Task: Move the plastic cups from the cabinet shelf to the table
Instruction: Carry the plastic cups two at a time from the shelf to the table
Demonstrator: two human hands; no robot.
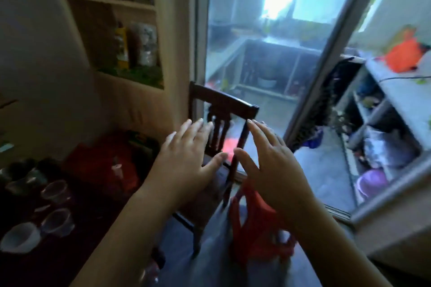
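Observation:
Several clear plastic cups stand on the dark table (77,240) at the lower left: one (56,191) farther back, one (58,220) nearer, and a whitish one (19,236) at the edge. My left hand (186,154) and my right hand (270,158) are both stretched forward, palms down, fingers spread, holding nothing. They hover side by side over a dark wooden chair (224,109), to the right of the table. The cabinet shelf (112,1) at the upper left holds blurred packets and jars; no cups can be made out there.
A red bag (105,165) lies at the table's far end. A red plastic stool (256,223) stands below my right hand. A glass door (268,42) fills the middle, and a cluttered grey shelving unit (382,109) is at the right.

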